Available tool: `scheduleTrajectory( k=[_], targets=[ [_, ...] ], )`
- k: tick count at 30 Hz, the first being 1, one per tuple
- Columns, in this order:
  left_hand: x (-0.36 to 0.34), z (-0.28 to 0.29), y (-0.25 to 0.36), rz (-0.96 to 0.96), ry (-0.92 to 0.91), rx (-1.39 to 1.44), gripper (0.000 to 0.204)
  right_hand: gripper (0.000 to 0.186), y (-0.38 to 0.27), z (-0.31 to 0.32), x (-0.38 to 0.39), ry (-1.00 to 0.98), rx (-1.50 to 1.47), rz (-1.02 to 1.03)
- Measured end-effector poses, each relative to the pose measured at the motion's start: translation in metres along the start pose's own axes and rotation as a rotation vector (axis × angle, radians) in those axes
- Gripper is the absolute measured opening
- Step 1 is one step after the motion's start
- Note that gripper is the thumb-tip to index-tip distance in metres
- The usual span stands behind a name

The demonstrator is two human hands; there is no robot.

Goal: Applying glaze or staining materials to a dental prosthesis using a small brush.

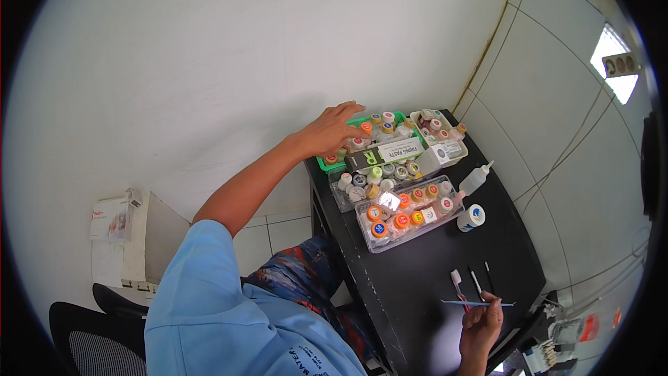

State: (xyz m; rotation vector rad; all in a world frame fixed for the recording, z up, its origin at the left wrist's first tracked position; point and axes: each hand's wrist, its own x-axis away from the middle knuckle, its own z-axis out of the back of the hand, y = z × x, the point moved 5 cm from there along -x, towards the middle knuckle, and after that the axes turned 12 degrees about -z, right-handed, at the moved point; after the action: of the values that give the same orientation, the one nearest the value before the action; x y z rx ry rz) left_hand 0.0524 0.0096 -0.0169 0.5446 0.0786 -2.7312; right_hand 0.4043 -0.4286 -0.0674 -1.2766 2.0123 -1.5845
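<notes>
My left hand (pixel 328 131) reaches over the green tray (pixel 398 115) at the back of the black table, fingers spread above small capped bottles (pixel 387 129). Whether a fingertip touches a bottle cannot be made out. At the table's near right, my right hand (pixel 480 326) pinches a slim blue double-ended instrument (pixel 456 301) with narrow tips, held level. Under and beyond it lie a toothbrush (pixel 456 278), a thin white-tipped stick (pixel 476 280) and a thin dark stick (pixel 488 275).
A long black-and-white box (pixel 385 154) rests across the trays. Nearer stands a clear tray (pixel 381 247) of orange-capped jars. Right of it are a white squeeze bottle (pixel 474 179) and a white tub (pixel 472 218). The tiled wall (pixel 550 125) borders the table (pixel 431 271).
</notes>
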Motion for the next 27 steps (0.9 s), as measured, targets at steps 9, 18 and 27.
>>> scheduleTrajectory(
  k=[9, 18, 27],
  targets=[
    [-0.013, -0.008, -0.018, 0.053, -0.101, 0.101, 0.042, 0.04, 0.002, -0.002, 0.002, -0.022, 0.0, -0.007],
    [-0.014, 0.043, -0.012, 0.06, 0.353, 0.951, 0.039, 0.042, 0.002, -0.008, 0.002, -0.056, 0.019, -0.012],
    [-0.047, 0.026, 0.131, -0.115, 0.477, 1.985, 0.044, 0.038, -0.001, -0.015, 0.008, -0.098, 0.06, -0.019]
  ],
)
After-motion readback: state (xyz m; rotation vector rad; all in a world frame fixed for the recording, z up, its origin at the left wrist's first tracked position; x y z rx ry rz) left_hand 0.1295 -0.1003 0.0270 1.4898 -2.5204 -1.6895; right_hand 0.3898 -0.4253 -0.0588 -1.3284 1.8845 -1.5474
